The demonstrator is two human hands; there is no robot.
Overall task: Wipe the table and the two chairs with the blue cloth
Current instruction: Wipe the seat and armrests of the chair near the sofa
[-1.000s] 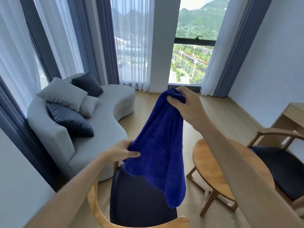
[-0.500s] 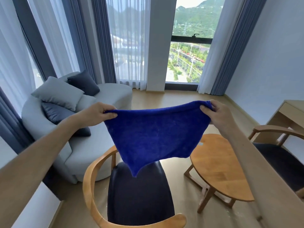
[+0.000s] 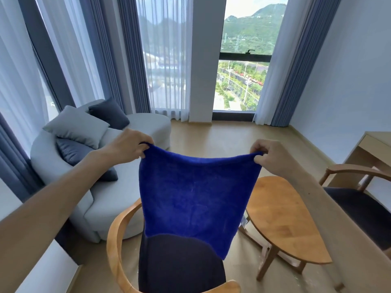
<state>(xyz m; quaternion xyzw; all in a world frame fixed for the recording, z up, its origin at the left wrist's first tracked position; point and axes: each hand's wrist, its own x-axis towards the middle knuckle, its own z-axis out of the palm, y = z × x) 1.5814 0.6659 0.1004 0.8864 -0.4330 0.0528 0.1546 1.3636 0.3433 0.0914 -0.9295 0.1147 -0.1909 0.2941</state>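
The blue cloth (image 3: 194, 195) hangs spread out in the air in front of me. My left hand (image 3: 127, 144) pinches its upper left corner and my right hand (image 3: 273, 155) pinches its upper right corner. Below the cloth stands a wooden chair (image 3: 114, 246) with a dark seat, partly hidden by the cloth. To the right is the round wooden table (image 3: 283, 220). A second wooden chair (image 3: 355, 172) with a dark seat stands at the far right, partly behind my right forearm.
A grey curved sofa (image 3: 97, 210) with several cushions fills the left side. A light wooden desk (image 3: 372, 144) stands against the right wall. Curtains and tall windows (image 3: 243, 77) line the back, with bare wooden floor (image 3: 211, 136) in front of them.
The cloth went from hanging bunched from my raised right hand to being held spread by both upper corners. Since half a second ago my hands have drawn closer and the cloth hangs longer.
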